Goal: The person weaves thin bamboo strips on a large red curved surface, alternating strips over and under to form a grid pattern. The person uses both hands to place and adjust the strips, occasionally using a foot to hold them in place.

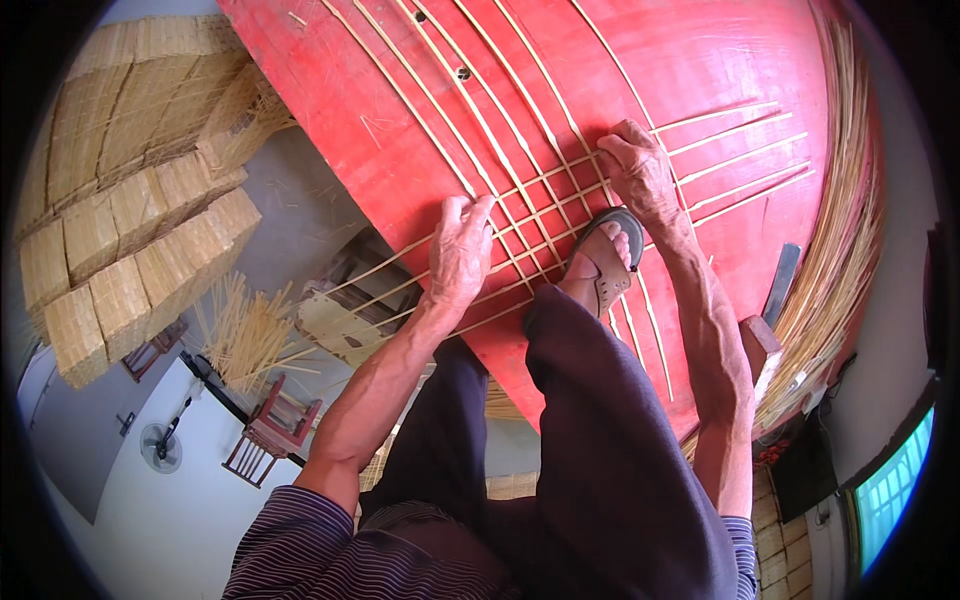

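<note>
A loose lattice of thin pale bamboo strips (519,141) lies on a red board (720,60), with long strips crossed by several others. At the lattice's left edge my left hand (460,252) is closed, thumb and fingertips pinched at a crosswise bamboo strip. My right hand (643,178) is farther right, its fingers curled around the crosswise strips near their right part; exactly which one it grips is partly hidden. Between the hands, my foot in a dark sandal (606,270) presses on the lattice and covers several crossings.
Long loose strips (835,240) are bundled along the board's right edge, near a wooden block (762,350) and a flat metal blade (783,280). Stacked woven bundles (140,220) stand at left, above a pile of short strips (245,335), a small red chair (270,435) and a fan (162,445).
</note>
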